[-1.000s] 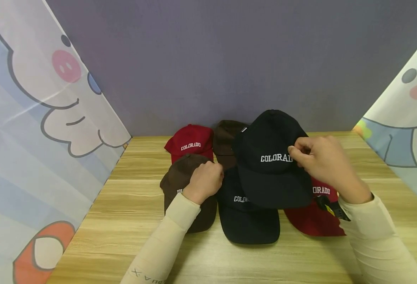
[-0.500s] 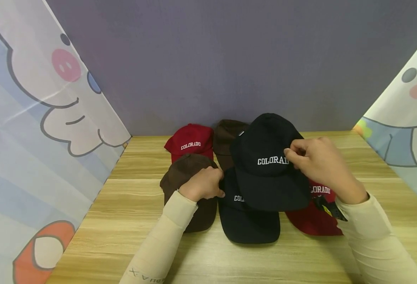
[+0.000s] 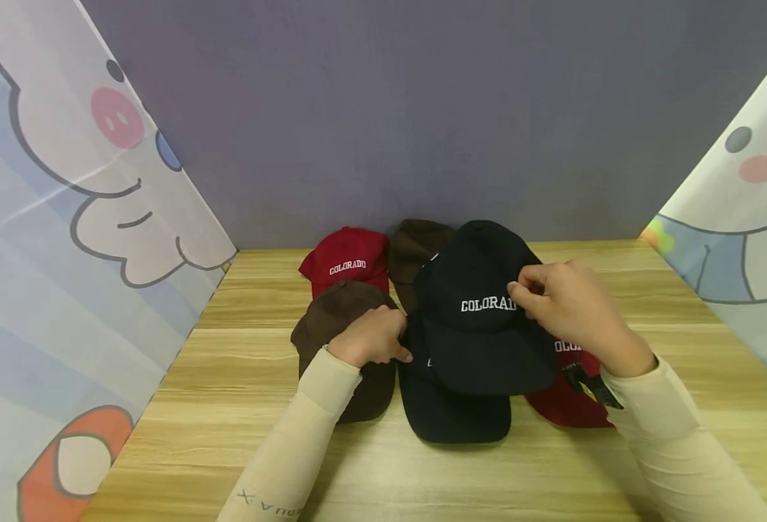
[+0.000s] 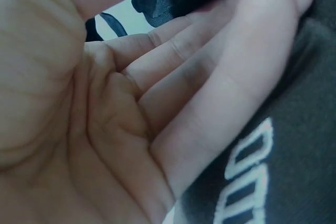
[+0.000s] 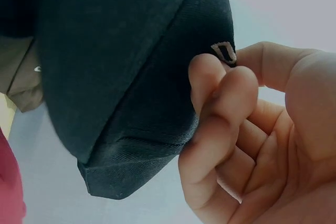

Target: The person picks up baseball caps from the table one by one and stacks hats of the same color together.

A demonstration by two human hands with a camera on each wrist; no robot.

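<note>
So in the head view you've got your right hand (image 3: 569,304) pinching the upper black cap (image 3: 481,351) by the side of its front panel, thumb and curled fingers right at the end of the white COLORADO lettering, covering the last letter. That cap overlaps the lower black cap (image 3: 462,420) on the counter (image 3: 227,399); can't tell if they touch. Your left hand (image 3: 372,337) is over the front brown cap (image 3: 338,315), with a rear red cap (image 3: 351,254) and a rear brown cap (image 3: 416,254) behind, plus a front red cap (image 3: 566,406) partly hidden near your right wrist. Left wrist view: your fingers are loosely bent, thumb apart, palm bare, index alongside the brown fabric. Right wrist view: same pinch up close, fingers bunched on the black cloth.
</note>
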